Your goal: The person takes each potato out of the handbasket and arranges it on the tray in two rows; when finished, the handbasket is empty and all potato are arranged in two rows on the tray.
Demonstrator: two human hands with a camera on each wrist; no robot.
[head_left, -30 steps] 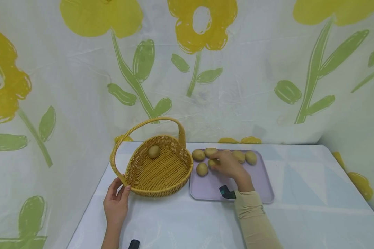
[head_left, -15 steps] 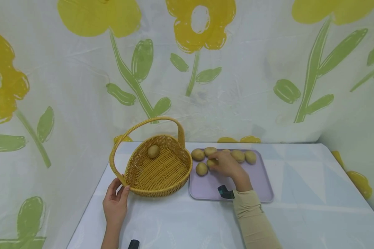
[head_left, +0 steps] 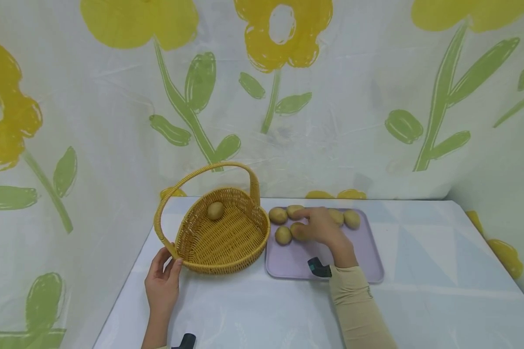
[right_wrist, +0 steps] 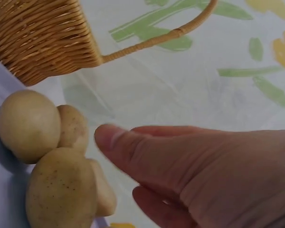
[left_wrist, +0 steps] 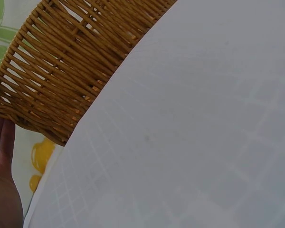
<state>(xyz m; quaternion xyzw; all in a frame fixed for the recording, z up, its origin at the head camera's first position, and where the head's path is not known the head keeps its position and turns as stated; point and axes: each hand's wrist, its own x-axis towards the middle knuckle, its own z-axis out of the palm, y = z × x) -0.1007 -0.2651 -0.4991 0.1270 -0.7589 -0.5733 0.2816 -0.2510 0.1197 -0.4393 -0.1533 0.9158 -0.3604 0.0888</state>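
My left hand (head_left: 162,283) pinches the rim of a wicker basket (head_left: 227,267) at the foot of its tall arched handle (head_left: 192,178). One potato (head_left: 216,211) lies inside the basket, toward its back wall. In the left wrist view, fingers sit at the edge of the woven side (left_wrist: 71,71). Above a lilac tray (head_left: 288,266) is my right hand (head_left: 327,230), thumb and fingers extended with nothing held between them. The nearest potato (head_left: 299,231) lies just under its fingertips. In the right wrist view, a gap shows between the thumb (right_wrist: 128,147) and the potatoes (right_wrist: 61,190).
Several more potatoes (head_left: 278,215) stand along the tray's back, some partly hidden by my right hand. Basket and tray stand side by side on a pale patterned table (head_left: 428,257). A flower-print cloth (head_left: 349,121) hangs behind the table.
My right hand has risen slightly off the potato in the front row, its fingers spread wider, and more of that potato shows. The left hand and basket stay put.
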